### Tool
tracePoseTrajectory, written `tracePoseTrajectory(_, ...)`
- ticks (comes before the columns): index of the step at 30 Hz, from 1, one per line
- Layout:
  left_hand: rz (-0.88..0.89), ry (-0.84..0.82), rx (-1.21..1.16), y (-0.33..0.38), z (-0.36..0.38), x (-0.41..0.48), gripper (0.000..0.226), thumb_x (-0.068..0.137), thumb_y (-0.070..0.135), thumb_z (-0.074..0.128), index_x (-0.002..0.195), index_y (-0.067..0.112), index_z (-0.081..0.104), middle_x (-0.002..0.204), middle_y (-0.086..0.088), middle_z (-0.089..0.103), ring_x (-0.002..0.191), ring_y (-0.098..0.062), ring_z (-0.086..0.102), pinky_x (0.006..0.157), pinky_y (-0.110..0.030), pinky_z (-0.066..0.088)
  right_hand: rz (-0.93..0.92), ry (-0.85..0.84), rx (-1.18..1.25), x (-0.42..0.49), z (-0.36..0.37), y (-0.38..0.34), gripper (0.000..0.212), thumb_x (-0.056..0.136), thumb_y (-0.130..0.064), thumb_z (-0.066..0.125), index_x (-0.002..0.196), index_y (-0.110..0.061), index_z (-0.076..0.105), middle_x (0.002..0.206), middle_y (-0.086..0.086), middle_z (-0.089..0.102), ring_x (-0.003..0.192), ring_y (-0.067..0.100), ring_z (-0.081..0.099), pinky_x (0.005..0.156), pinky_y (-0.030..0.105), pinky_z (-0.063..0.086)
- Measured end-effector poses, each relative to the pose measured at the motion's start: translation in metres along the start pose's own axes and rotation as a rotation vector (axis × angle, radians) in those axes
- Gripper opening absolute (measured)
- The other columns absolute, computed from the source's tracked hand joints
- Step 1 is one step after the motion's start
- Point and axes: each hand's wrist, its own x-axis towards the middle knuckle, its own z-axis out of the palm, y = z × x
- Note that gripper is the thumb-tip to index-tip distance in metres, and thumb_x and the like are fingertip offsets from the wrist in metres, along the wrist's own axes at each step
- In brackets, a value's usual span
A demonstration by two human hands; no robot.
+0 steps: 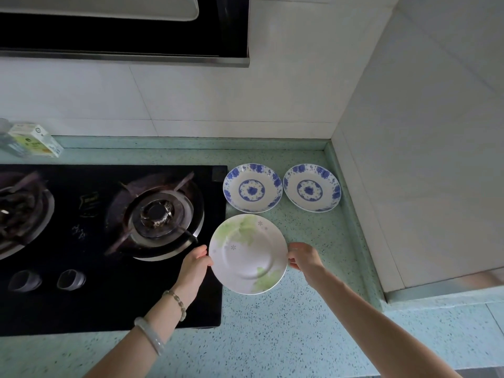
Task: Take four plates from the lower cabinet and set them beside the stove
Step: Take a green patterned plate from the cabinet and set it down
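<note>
Now, with the left hand (195, 264) and right hand (302, 259) each pinching the green plate's (248, 255) rim, lower it level, clear of the stove (109, 241) edge.

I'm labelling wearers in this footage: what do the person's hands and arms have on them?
No sleeves are in view. Behind the left hand, the wrist wears a bracelet of pale beads and, further up, a smooth pale bangle. The right hand and its wrist show no jewellery. No gloves or rings are visible.
</note>
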Motion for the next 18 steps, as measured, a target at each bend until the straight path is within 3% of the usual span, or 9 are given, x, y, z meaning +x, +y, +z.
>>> tracePoseTrajectory(3,-0.012,0.023,-0.018,0.005,0.002,-0.012,0.064,0.085,-0.002,0.053,0.146,0.003,0.035,0.15,-0.017,0.038,0.14,-0.026,0.036,0.116,-0.043,0.03,-0.041,0.012,-0.119,-0.005,-0.002,-0.001,0.044,0.08,0.001,0.055,0.121,-0.011,0.062,0.093,0.004,0.066,0.091,0.023,0.062,0.091,0.041,0.054)
tracePoseTrajectory(7,0.034,0.048,-0.021,0.004,-0.001,-0.025,0.058,0.086,0.0,0.055,0.143,0.006,0.042,0.146,-0.016,0.043,0.135,-0.025,0.042,0.113,-0.041,0.034,-0.172,0.007,-0.27,-0.02,-0.008,-0.007,0.048,0.084,-0.007,0.059,0.131,-0.012,0.053,0.115,0.008,0.065,0.1,0.022,0.061,0.093,0.037,0.05)
tracePoseTrajectory(13,0.265,0.089,-0.067,0.021,0.011,-0.066,0.049,0.09,0.003,0.058,0.137,0.011,0.048,0.14,-0.005,0.05,0.129,-0.016,0.045,0.1,-0.028,0.037,-0.422,-0.049,-0.275,-0.069,-0.026,-0.028,0.055,0.084,-0.012,0.067,0.135,-0.016,0.048,0.131,0.011,0.055,0.115,0.022,0.054,0.095,0.032,0.043)
tracePoseTrajectory(18,0.545,0.05,-0.087,0.053,0.029,-0.115,0.053,0.09,0.003,0.062,0.139,0.015,0.044,0.14,0.005,0.049,0.129,-0.006,0.046,0.111,-0.031,0.038,-0.65,-0.091,-0.125,-0.131,-0.056,-0.047,0.069,0.081,-0.015,0.073,0.142,-0.02,0.04,0.139,0.003,0.047,0.126,0.018,0.045,0.099,0.029,0.036)
